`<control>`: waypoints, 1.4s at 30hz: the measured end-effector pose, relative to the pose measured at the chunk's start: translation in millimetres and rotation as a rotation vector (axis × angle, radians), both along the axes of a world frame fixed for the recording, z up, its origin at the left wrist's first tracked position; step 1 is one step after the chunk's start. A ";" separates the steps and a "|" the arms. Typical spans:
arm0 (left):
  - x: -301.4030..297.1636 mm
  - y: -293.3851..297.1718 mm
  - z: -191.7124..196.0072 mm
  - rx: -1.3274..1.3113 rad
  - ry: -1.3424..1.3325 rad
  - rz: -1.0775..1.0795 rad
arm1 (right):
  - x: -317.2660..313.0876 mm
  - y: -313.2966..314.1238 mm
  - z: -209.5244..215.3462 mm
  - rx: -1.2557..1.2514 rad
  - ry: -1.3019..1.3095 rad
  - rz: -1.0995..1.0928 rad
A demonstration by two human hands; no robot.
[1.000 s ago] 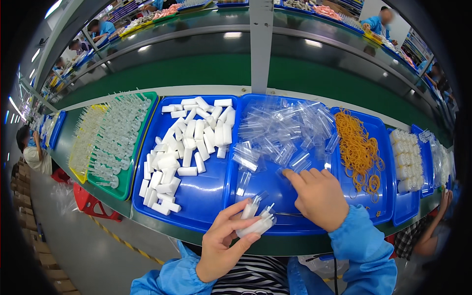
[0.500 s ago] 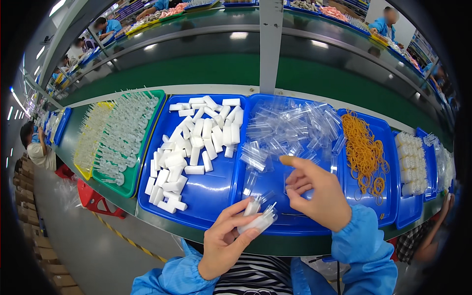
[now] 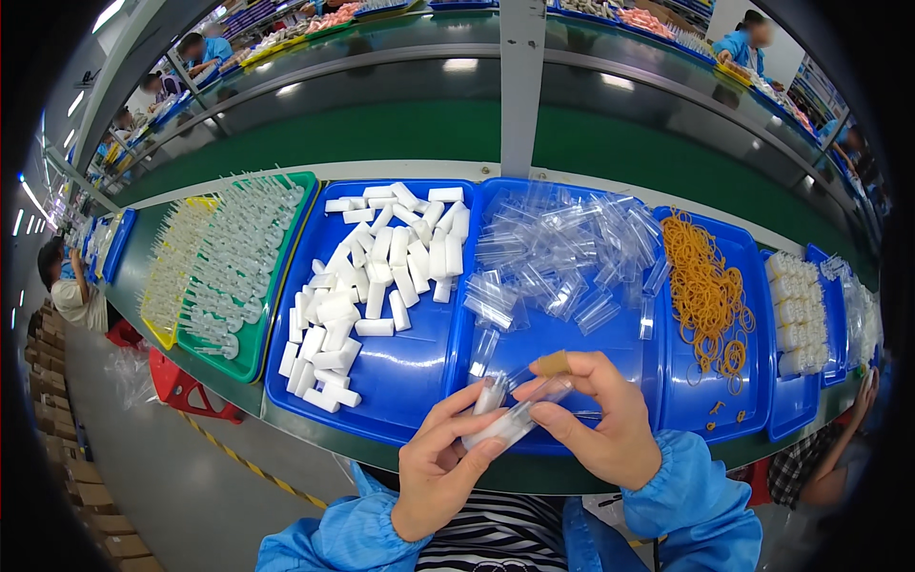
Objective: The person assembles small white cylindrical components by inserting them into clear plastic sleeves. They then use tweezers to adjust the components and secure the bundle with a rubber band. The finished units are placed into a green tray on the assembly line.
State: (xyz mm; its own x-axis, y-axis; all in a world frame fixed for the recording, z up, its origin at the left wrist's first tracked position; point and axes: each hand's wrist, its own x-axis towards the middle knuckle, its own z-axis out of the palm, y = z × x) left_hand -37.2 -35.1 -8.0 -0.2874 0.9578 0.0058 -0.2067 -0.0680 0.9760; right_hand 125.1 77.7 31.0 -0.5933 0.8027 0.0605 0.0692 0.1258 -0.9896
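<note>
My left hand is closed around white foam-like blocks with clear plastic on them and thin clear ends sticking out. Close beside it, my right hand pinches a clear plastic sleeve between thumb and fingers, its end meeting the held bundle. A tan cover wraps one right fingertip. Both hands hover over the near part of a blue tray with a heap of clear plastic sleeves. Whether the sleeve touches a block is hard to make out.
To the left, a blue tray holds white blocks; beyond it, green and yellow trays carry clear stemmed pieces. Rubber bands fill a tray on the right, beside stacked white pieces. A post rises behind.
My right hand has come down and left from above the sleeve tray to the bundle in my left hand, with a clear sleeve in its fingers. My left hand stays nearly in place.
</note>
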 end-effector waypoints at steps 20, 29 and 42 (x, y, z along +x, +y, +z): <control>5.3 3.6 0.9 0.081 0.331 0.125 | 1.2 -11.5 -8.9 0.370 -0.071 -0.046; 10.3 7.9 1.3 0.027 0.237 0.105 | -4.7 5.3 -10.8 0.114 -0.007 0.060; 9.7 9.9 9.1 0.020 0.436 0.002 | -10.2 -10.6 1.1 0.812 -0.453 -0.025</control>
